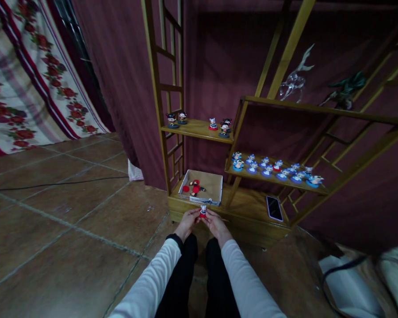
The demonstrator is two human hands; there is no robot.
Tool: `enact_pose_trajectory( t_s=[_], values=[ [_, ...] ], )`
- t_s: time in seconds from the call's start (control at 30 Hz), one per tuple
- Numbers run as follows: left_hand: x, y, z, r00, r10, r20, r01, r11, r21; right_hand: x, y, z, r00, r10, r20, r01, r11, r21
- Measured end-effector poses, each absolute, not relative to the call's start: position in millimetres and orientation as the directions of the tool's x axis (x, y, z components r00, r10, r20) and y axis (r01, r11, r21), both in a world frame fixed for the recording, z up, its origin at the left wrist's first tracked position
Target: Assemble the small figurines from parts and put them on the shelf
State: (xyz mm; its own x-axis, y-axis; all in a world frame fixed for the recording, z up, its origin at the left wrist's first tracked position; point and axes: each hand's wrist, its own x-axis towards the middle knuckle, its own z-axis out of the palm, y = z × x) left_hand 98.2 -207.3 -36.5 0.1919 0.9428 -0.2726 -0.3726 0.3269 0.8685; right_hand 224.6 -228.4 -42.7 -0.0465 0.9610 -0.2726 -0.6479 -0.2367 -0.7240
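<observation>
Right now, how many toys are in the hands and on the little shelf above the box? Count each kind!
Held red-base toy, between left hand and right hand: 1
Red-base shelf toy: 1
Dark-haired toys on the shelf: 4, one partly hidden
Total: 6

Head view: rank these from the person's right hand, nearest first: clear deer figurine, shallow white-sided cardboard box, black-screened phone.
1. Cardboard box, ahead of the right hand, slightly left.
2. Phone, to the right.
3. Clear deer figurine, upper right.
</observation>
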Motion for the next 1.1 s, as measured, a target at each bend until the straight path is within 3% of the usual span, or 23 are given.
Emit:
enact_pose_trajectory(
  t_s=[0.37,0.63,1.1],
  values=[
    [98.9,-210.5,-29.4,0.137,0.947,-0.291,-0.405,0.321,0.856,224.4,-226.4,-43.8,-0.118,0.963,-0.240,-0.661,-0.257,-0.705],
    [99.3,-210.7,-28.3,0.166,0.951,-0.260,-0.340,0.303,0.890,223.5,-226.9,-45.0,-0.077,0.971,-0.227,-0.622,-0.225,-0.750],
    [100.1,-211.8,-32.9,0.179,0.970,-0.165,-0.290,0.212,0.933,223.5,-227.8,-39.2,-0.044,0.969,-0.244,-0.659,-0.212,-0.722]
  ],
)
